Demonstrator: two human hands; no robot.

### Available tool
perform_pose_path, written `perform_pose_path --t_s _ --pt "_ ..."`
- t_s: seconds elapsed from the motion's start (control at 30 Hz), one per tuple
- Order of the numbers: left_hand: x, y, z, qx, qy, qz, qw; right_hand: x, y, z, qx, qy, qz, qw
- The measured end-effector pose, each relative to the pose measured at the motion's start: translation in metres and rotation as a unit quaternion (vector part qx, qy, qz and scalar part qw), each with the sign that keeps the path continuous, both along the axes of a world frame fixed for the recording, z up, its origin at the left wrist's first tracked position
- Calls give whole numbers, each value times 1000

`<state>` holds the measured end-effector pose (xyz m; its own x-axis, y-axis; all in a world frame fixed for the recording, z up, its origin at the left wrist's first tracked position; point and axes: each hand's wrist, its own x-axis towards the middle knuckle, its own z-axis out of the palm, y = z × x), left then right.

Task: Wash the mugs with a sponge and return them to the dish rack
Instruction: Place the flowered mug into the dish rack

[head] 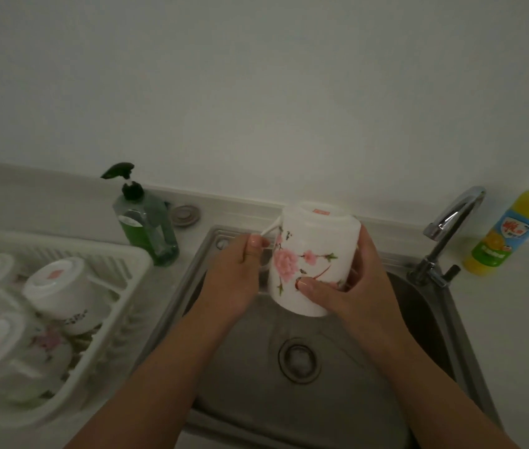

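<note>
At frame centre we see an upturned floral mug [308, 251] above the steel sink [250, 400]. Our left hand [237, 280] pinches its handle; our right hand [357, 286] wraps its side. Lower left, a white dish rack [133, 254] on the pale bench [515, 319] holds three upturned mugs [62, 293].

mug [311, 254]: glossy white ceramic, floral print | sink [256, 367]: brushed steel | faucet [451, 218]: polished chrome | dish rack [120, 306]: white plastic
</note>
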<state>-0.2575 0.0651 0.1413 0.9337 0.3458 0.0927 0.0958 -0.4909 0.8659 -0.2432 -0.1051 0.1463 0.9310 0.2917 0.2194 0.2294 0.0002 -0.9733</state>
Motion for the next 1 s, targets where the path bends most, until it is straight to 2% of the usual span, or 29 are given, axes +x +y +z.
perform_pose_path --t_s 0.1,0.17,0.27,0.43,0.67,1.0 --pt "-18 43 4 -36 -16 -6 999 -19 47 9 16 -10 5 1000" --pt "-36 83 10 54 -37 3 998 -33 84 12 12 -14 16 1000" --pt "-63 150 18 207 -76 23 975 -52 140 16 6 -9 31 999" --pt "-103 243 30 274 -16 41 961 -87 229 20 3 16 63 998" --pt "-144 327 28 260 2 105 960 -116 316 17 0 52 98 994" --pt "-200 402 13 248 43 197 947 -131 402 -1 -36 33 209 977"
